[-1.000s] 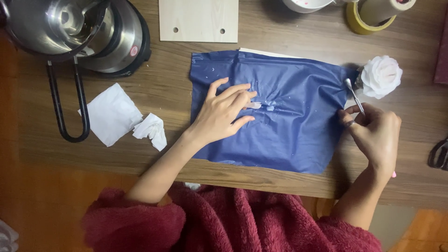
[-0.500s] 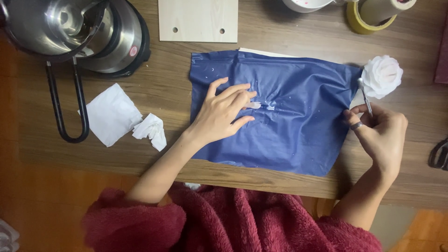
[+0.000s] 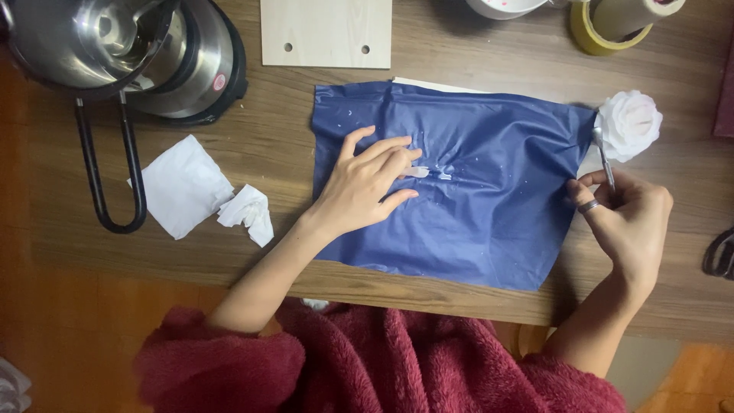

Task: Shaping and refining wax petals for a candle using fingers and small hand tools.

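Observation:
A blue plastic sheet [image 3: 489,206] lies spread on the wooden table [image 3: 290,138]. My left hand [image 3: 367,183] rests flat on its middle, fingertips beside a small white scrap [image 3: 419,172]. At the sheet's right edge my right hand [image 3: 627,218] is closed around a thin metal tool [image 3: 603,157], whose tip points up at a white paper rose [image 3: 628,124] lying just off the sheet's top right corner. A ring shows on one finger of that hand.
A steel pot with a black loop handle [image 3: 130,53] stands at the top left. White tissue pieces [image 3: 183,183] lie left of the sheet. A pale wooden board [image 3: 327,32] and tape rolls [image 3: 612,23] sit at the far edge; dark scissors handles [image 3: 719,252] show at right.
My right hand has shifted slightly right and turned the metal tool more upright, its tip now reaching the white rose. My left hand has stayed on the sheet.

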